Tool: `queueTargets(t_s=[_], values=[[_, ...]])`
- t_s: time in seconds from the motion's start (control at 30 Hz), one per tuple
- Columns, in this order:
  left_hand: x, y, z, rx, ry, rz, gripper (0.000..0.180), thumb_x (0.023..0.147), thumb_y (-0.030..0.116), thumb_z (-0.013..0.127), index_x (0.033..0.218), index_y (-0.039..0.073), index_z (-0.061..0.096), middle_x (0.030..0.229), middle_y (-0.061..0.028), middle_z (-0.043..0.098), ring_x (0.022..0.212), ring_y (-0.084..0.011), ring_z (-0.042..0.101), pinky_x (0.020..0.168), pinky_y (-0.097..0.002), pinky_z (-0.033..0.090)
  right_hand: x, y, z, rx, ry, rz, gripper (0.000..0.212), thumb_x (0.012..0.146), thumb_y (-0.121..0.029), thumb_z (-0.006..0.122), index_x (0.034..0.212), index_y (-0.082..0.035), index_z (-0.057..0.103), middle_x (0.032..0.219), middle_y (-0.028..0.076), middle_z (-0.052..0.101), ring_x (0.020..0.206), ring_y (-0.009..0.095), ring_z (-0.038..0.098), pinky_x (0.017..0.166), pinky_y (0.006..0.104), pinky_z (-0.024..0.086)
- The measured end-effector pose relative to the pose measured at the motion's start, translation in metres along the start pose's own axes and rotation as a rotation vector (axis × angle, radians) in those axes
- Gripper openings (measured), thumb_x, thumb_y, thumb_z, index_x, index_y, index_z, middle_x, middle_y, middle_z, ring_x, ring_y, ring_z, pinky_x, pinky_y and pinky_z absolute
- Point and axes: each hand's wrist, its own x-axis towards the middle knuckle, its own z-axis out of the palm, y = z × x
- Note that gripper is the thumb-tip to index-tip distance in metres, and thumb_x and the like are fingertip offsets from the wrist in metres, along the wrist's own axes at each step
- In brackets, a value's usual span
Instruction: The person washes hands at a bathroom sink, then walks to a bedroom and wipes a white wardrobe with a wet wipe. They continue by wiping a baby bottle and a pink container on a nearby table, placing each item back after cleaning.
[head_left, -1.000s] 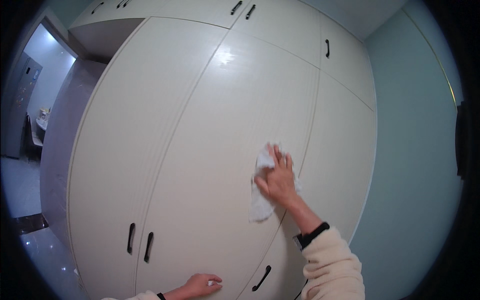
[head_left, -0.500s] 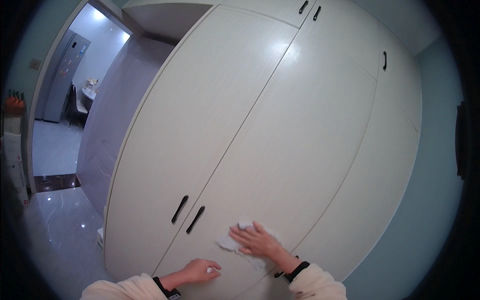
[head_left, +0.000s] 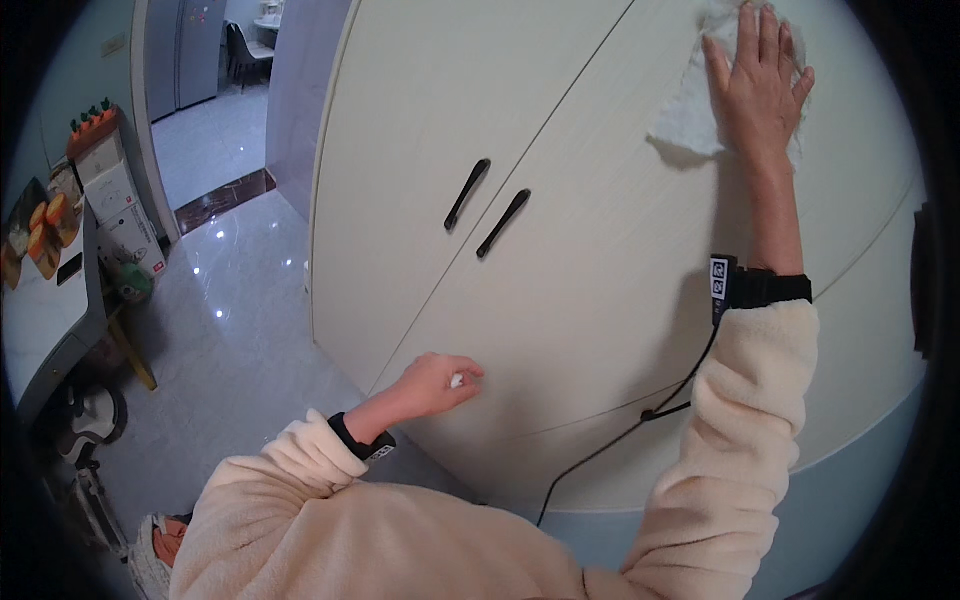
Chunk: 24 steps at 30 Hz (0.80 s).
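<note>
My right hand (head_left: 762,95) lies flat with its fingers spread, pressing a thin white cloth (head_left: 688,118) against the cream wardrobe door (head_left: 610,270), high up at the right. The cloth spreads past both sides of the hand, and its lower edge hangs loose. Lower down and to the left, my left hand (head_left: 435,385) is closed in front of the door, fingers curled round a small white wad (head_left: 457,381) that is mostly hidden. Whether its knuckles touch the door I cannot tell. Two black door handles (head_left: 467,195) are between the hands, one on either side of the door seam.
A black cable (head_left: 600,445) hangs from the band on my right wrist. At the left are a desk (head_left: 50,315), white boxes (head_left: 125,225) and a wheeled base (head_left: 95,415) on the shiny grey floor (head_left: 240,300). A doorway opens beyond them.
My right hand has slid the cloth up the door and to the right, with the arm now stretched out. The left hand stays low, still closed. The view has tilted downward.
</note>
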Motion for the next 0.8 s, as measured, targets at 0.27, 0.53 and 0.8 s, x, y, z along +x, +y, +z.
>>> queueTargets(t_s=[0.27,0.53,0.8], values=[[0.006,0.001,-0.042,-0.049,-0.067,0.102,0.027,0.081,0.023,0.068,0.104,0.008,0.069,0.086,-0.0075,0.071,0.072,-0.0267,0.066,0.069,-0.0372,0.051,-0.086,-0.165,-0.047,0.333,-0.531,-0.266,0.081,0.080,-0.040,0.066,0.147,-0.012,0.029,0.135,0.004,0.050,0.122,0.020,0.047,0.112,0.0507,0.027],[0.024,-0.041,-0.128,0.050,-0.098,0.149,0.030,0.081,0.023,0.068,0.104,0.005,0.068,0.086,-0.0093,0.071,0.074,-0.0263,0.067,0.070,-0.0345,0.052,-0.062,-0.110,-0.044,0.222,-0.543,-0.154,0.064,0.084,-0.034,0.061,0.143,-0.020,0.041,0.145,0.003,0.044,0.115,0.023,0.052,0.110,0.0516,0.027],[0.038,-0.054,-0.158,-0.031,-0.255,0.197,0.027,0.081,0.014,0.071,0.106,0.003,0.068,0.081,-0.0092,0.069,0.076,-0.0137,0.065,0.071,-0.0283,0.050,-0.119,-0.040,-0.099,1.016,0.305,1.146,0.046,0.099,-0.023,0.031,0.140,-0.005,0.041,0.144,0.012,0.044,0.128,0.032,0.043,0.110,0.0441,0.030]])
